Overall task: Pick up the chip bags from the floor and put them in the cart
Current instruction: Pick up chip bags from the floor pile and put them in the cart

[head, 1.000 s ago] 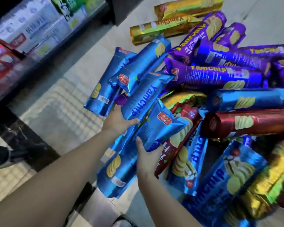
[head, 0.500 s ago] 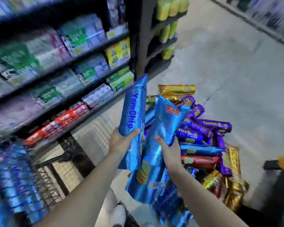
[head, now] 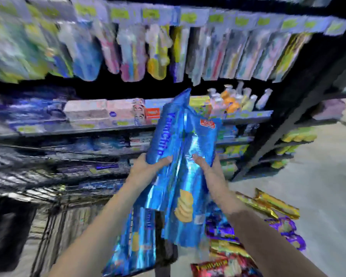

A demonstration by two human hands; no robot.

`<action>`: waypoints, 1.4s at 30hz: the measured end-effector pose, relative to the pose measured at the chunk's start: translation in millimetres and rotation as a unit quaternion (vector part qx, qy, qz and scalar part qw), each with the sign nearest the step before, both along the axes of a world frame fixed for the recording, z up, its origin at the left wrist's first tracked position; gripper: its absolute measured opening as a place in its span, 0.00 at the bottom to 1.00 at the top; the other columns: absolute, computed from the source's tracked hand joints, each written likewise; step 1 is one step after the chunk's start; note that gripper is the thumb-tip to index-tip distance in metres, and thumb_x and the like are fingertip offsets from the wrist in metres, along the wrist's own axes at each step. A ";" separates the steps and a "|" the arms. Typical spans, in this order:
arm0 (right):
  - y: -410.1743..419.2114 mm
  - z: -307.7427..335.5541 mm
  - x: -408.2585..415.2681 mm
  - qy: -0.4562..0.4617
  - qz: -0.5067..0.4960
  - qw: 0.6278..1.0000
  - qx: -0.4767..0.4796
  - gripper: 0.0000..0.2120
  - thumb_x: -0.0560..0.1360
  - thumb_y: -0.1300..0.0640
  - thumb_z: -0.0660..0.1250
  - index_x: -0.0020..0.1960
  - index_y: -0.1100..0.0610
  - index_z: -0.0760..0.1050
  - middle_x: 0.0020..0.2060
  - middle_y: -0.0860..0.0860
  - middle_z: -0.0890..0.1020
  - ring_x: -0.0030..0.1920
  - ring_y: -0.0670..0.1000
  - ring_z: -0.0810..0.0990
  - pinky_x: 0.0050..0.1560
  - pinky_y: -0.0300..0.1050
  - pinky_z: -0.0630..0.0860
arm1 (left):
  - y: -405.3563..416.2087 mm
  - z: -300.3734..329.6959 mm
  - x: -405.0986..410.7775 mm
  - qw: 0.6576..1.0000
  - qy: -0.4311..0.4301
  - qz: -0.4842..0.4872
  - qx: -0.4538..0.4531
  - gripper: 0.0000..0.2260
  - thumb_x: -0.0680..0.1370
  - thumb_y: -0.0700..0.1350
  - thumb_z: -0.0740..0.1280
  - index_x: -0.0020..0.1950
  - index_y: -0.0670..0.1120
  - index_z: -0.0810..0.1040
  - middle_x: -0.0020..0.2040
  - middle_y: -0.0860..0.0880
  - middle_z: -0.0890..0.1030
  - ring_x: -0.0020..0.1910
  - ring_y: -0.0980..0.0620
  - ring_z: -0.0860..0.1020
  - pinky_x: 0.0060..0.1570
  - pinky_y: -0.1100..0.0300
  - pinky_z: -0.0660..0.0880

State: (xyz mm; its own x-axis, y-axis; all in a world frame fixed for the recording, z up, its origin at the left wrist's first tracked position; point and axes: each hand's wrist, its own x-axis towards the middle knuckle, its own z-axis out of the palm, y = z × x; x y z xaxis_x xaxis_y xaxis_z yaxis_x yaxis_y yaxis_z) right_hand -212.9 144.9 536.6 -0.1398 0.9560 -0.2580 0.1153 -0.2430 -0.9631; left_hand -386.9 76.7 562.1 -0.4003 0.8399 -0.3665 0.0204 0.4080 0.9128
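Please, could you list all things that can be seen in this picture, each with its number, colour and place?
blue chip bags: at least two, shiny blue, held upright at the middle of the view
chip bags on the floor: several, gold, purple and red, lower right
cart: one, dark wire, lower left, blurred
shelves: several levels, dark, filled with blurred packages, across the back
bottles: several, pale and orange, on a shelf right of the middle
floor: pale grey, at the right
left hand: one, grips the left blue bag
right hand: one, grips the right blue bag
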 end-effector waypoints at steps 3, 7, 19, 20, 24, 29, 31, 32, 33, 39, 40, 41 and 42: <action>-20.8 7.1 -79.6 0.048 0.071 0.996 -0.037 0.24 0.64 0.44 0.75 0.57 0.49 0.74 0.54 0.50 0.83 0.54 0.50 0.82 0.57 0.49 0.78 | -50.0 0.3 -76.1 0.998 0.015 0.052 -0.023 0.21 0.66 0.54 0.77 0.48 0.42 0.74 0.38 0.47 0.78 0.31 0.56 0.76 0.28 0.63 0.70; -74.6 -15.5 -163.7 0.072 0.158 0.980 -0.098 0.20 0.67 0.50 0.72 0.58 0.50 0.76 0.48 0.45 0.84 0.46 0.43 0.84 0.41 0.34 0.78 | -125.1 -25.7 -143.1 0.988 0.016 0.128 -0.086 0.24 0.67 0.54 0.76 0.55 0.41 0.75 0.49 0.44 0.80 0.43 0.48 0.78 0.33 0.61 0.71; -154.3 -168.2 -275.4 -0.086 0.165 0.949 -0.254 0.35 0.58 0.37 0.70 0.61 0.50 0.75 0.54 0.49 0.83 0.56 0.53 0.81 0.63 0.55 0.74 | -230.8 -159.7 -204.7 0.939 -0.023 0.254 -0.233 0.16 0.64 0.52 0.78 0.39 0.45 0.76 0.29 0.51 0.77 0.29 0.50 0.76 0.33 0.58 0.72; -148.5 -175.9 -281.4 -0.101 0.172 0.948 -0.248 0.33 0.59 0.38 0.71 0.61 0.52 0.76 0.54 0.51 0.83 0.55 0.54 0.81 0.63 0.55 0.74 | -229.3 -173.0 -208.9 0.937 -0.014 0.247 -0.245 0.15 0.66 0.52 0.77 0.40 0.45 0.77 0.30 0.51 0.77 0.30 0.52 0.76 0.32 0.60 0.72; -132.2 -218.2 -299.3 -0.157 0.170 0.952 -0.202 0.19 0.72 0.53 0.71 0.61 0.55 0.75 0.55 0.52 0.82 0.56 0.52 0.79 0.62 0.46 0.72 | -218.7 -225.1 -222.4 0.932 -0.032 0.247 -0.263 0.20 0.65 0.53 0.77 0.48 0.42 0.79 0.33 0.48 0.80 0.32 0.48 0.78 0.35 0.58 0.74; -139.5 -290.5 -311.1 -0.221 0.142 0.951 -0.165 0.21 0.71 0.51 0.73 0.60 0.58 0.74 0.58 0.58 0.80 0.57 0.56 0.78 0.56 0.44 0.70 | -202.1 -284.2 -233.0 0.932 -0.004 0.243 -0.268 0.15 0.68 0.51 0.76 0.42 0.49 0.71 0.33 0.50 0.76 0.30 0.53 0.75 0.28 0.67 0.74; -147.6 -308.1 -314.7 -0.227 0.147 0.951 -0.153 0.22 0.72 0.53 0.73 0.62 0.57 0.71 0.60 0.57 0.78 0.60 0.56 0.76 0.57 0.41 0.68 | -199.1 -304.5 -233.5 0.933 0.002 0.242 -0.268 0.16 0.67 0.49 0.76 0.45 0.44 0.73 0.35 0.46 0.78 0.27 0.52 0.75 0.21 0.68 0.70; -152.0 -314.0 -318.0 -0.240 0.154 0.947 -0.148 0.26 0.72 0.52 0.72 0.65 0.60 0.69 0.62 0.56 0.76 0.63 0.56 0.74 0.60 0.41 0.66 | -198.7 -315.5 -233.2 0.933 0.003 0.239 -0.268 0.19 0.67 0.49 0.77 0.48 0.42 0.74 0.38 0.44 0.79 0.28 0.49 0.77 0.25 0.64 0.72; -155.9 -318.3 -321.8 -0.248 0.159 0.945 -0.144 0.31 0.71 0.49 0.72 0.67 0.63 0.67 0.64 0.57 0.75 0.65 0.57 0.73 0.63 0.42 0.66 | -199.6 -323.9 -233.3 0.933 0.010 0.232 -0.276 0.21 0.66 0.50 0.78 0.50 0.42 0.73 0.41 0.44 0.80 0.33 0.47 0.79 0.31 0.60 0.75; -153.6 -307.7 -331.4 -0.325 0.208 0.913 -0.132 0.32 0.74 0.48 0.67 0.70 0.66 0.64 0.66 0.63 0.71 0.68 0.60 0.70 0.67 0.50 0.68 | -204.1 -330.1 -246.0 0.930 0.074 0.139 -0.332 0.24 0.66 0.50 0.76 0.56 0.41 0.72 0.50 0.41 0.80 0.46 0.40 0.80 0.47 0.45 0.80; -148.1 -299.1 -327.3 -0.341 0.223 0.908 -0.100 0.29 0.76 0.49 0.65 0.70 0.65 0.65 0.66 0.62 0.71 0.68 0.60 0.69 0.67 0.50 0.67 | -201.0 -322.8 -249.9 0.928 0.133 0.098 -0.333 0.24 0.67 0.52 0.75 0.57 0.41 0.73 0.52 0.41 0.80 0.51 0.40 0.79 0.52 0.46 0.78; -141.2 -287.9 -321.9 -0.352 0.243 0.902 -0.058 0.26 0.77 0.50 0.63 0.69 0.64 0.66 0.66 0.61 0.71 0.68 0.60 0.68 0.67 0.49 0.66 | -196.2 -312.1 -252.9 0.924 0.188 0.059 -0.329 0.24 0.69 0.53 0.73 0.59 0.41 0.73 0.55 0.41 0.79 0.55 0.40 0.78 0.56 0.48 0.75; -134.7 -276.4 -315.0 -0.359 0.266 0.895 -0.015 0.25 0.78 0.50 0.62 0.70 0.63 0.65 0.67 0.61 0.71 0.69 0.59 0.67 0.68 0.49 0.65 | -187.2 -293.3 -253.3 0.919 0.238 0.020 -0.314 0.25 0.70 0.53 0.71 0.61 0.41 0.72 0.58 0.41 0.78 0.59 0.40 0.76 0.60 0.49 0.73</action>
State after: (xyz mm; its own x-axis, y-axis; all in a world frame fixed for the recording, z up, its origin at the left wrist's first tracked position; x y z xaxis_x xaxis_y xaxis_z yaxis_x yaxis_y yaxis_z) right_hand -527.9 10.2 260.2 -0.3603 0.7945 -0.4888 0.8086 0.0048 -0.5883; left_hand -640.2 -110.5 268.8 -0.6662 0.5035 -0.5500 0.3294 0.8605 0.3887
